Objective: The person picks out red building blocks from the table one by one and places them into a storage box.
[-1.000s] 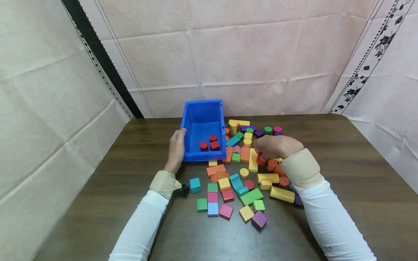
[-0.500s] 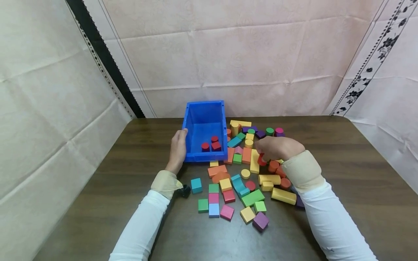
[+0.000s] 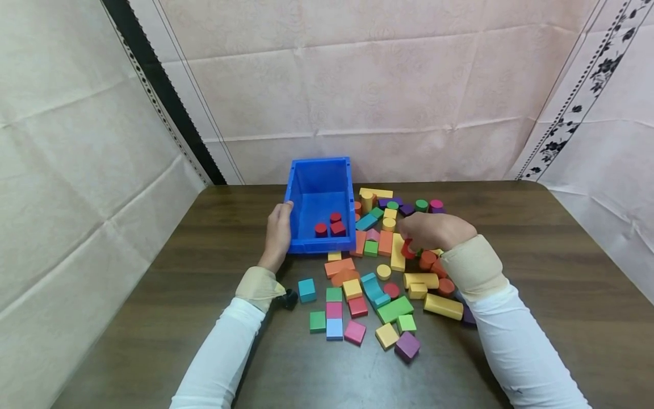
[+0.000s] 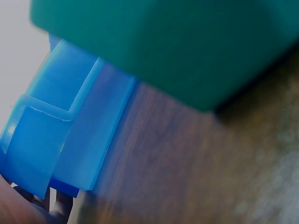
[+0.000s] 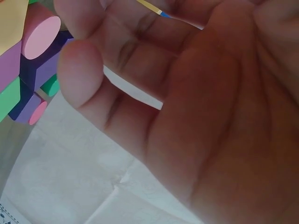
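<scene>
My left hand [image 3: 277,236] grips the left wall of a blue plastic bin [image 3: 322,246] at the back of the table. In the left wrist view its fingers [image 4: 23,205] curl at the rim. Inside the bin lie a red cube [image 3: 338,229] and two red cylinders, one of them a short red cylinder [image 3: 321,230]. To the right, my right hand [image 3: 434,230] reaches down into the spread of blocks and pinches a curved red block [image 3: 407,250], mostly hidden under the fingers. The right wrist view shows the palm and bent fingers, with that block out of sight.
Loose coloured blocks cover the table right of and before the bin: a yellow cylinder [image 3: 443,307], a green block [image 3: 395,309], a purple cube [image 3: 407,346] and a blue cube [image 3: 307,290]. Pale cloth [image 3: 357,102] hangs behind the wooden table [image 3: 168,318].
The curved red block shifts and turns slightly at my right fingertips. My left hand stays on the bin, and the bin's contents look the same.
</scene>
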{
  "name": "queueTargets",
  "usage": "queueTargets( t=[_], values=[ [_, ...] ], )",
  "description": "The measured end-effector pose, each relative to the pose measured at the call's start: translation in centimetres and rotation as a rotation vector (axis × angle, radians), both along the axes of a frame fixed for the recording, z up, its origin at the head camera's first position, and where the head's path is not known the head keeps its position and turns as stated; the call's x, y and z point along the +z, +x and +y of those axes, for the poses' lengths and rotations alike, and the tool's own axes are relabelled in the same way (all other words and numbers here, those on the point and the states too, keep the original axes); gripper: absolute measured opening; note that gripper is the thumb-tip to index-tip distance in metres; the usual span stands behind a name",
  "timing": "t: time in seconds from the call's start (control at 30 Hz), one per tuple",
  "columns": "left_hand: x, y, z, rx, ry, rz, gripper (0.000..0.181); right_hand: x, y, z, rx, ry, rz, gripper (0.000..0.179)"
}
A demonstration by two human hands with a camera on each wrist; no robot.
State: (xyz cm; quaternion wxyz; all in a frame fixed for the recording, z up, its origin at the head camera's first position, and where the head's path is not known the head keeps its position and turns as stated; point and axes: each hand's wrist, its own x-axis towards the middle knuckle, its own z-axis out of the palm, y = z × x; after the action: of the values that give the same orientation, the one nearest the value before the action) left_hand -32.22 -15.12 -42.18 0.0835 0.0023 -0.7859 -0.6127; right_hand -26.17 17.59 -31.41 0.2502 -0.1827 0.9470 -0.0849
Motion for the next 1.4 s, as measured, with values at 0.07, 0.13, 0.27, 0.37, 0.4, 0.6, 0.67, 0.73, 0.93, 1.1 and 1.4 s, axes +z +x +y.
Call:
queueTargets(
  t=[0.07, 0.13, 0.27, 0.37, 0.4, 0.6, 0.67, 0.73, 0.93, 1.1, 1.4],
  values=[
    [0.0, 0.03, -0.01, 0.001, -0.001, -0.001, 0.073, 0.06, 0.0, -0.02, 0.006, 0.0, 0.003, 0.029],
    [-0.02, 0.05, -0.02, 0.001, -0.002, -0.004, 0.074, 0.14, 0.03, -0.02, 0.009, -0.004, 0.008, 0.027],
    [-0.02, 0.1, 0.01, 0.0, 0.001, -0.004, 0.073, 0.22, 0.13, -0.07, 0.015, -0.009, 0.021, 0.021],
    [0.01, 0.12, 0.09, 0.001, -0.003, -0.008, 0.074, 0.27, 0.19, -0.12, 0.013, -0.014, 0.027, 0.017],
    [0.01, 0.13, 0.11, 0.001, -0.005, -0.008, 0.074, 0.26, 0.19, -0.14, 0.012, -0.017, 0.029, 0.017],
    [0.02, 0.01, 0.12, -0.001, -0.008, 0.008, 0.071, 0.37, 0.21, -0.32, 0.013, -0.022, 0.042, 0.018],
    [0.02, 0.01, 0.11, -0.001, -0.009, 0.011, 0.072, 0.39, 0.21, -0.42, 0.02, -0.024, 0.051, 0.021],
    [0.04, 0.06, 0.1, 0.0, -0.011, 0.01, 0.072, 0.42, 0.24, -0.48, 0.033, -0.03, 0.061, 0.024],
    [-0.06, 0.07, 0.08, 0.003, -0.015, 0.009, 0.073, 0.49, 0.32, -0.61, 0.055, -0.046, 0.096, 0.023],
    [-0.03, 0.07, 0.08, 0.001, -0.009, 0.008, 0.073, 0.58, 0.29, -0.74, 0.065, -0.059, 0.118, 0.019],
    [-0.08, -0.07, 0.09, 0.003, -0.009, 0.001, 0.072, 0.65, 0.03, -0.97, 0.079, -0.066, 0.16, 0.02]
  ],
)
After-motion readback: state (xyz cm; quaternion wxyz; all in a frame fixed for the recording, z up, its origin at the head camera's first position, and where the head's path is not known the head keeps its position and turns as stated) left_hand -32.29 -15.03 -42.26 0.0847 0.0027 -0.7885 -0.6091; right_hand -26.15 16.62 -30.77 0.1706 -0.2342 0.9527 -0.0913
